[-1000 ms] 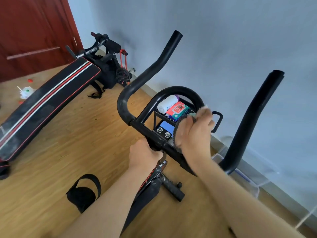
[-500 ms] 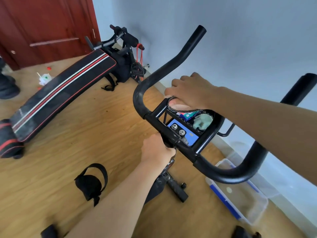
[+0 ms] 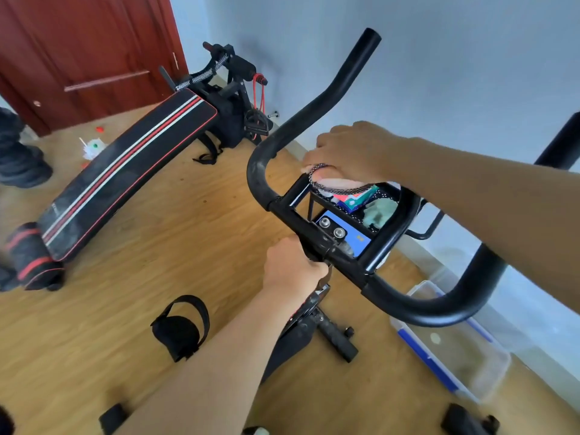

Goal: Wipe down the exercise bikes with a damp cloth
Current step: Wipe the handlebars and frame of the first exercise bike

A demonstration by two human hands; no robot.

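The black exercise bike handlebar (image 3: 314, 111) fills the middle of the view, with a blue console (image 3: 357, 240) and a small mesh tray (image 3: 390, 196) inside its front loop. My left hand (image 3: 292, 268) is closed around the centre bar just below the console. My right hand (image 3: 351, 149) reaches over the tray and presses down on the far side of the loop, with the cloth (image 3: 350, 192) under it; only the cloth's speckled dark edge shows below the palm. A pale green wad (image 3: 378, 211) and a small red-and-green box (image 3: 356, 200) lie in the tray.
A black sit-up bench (image 3: 125, 164) with red and white stripes lies on the wood floor to the left, before a dark red door (image 3: 78, 42). A clear plastic bin (image 3: 452, 356) stands by the wall at right. A black pedal strap (image 3: 180, 328) hangs below my left arm.
My right hand has gone from rubbing the near right side of the loop to lying over its far left side. My left hand has kept its grip. The view has swung left.
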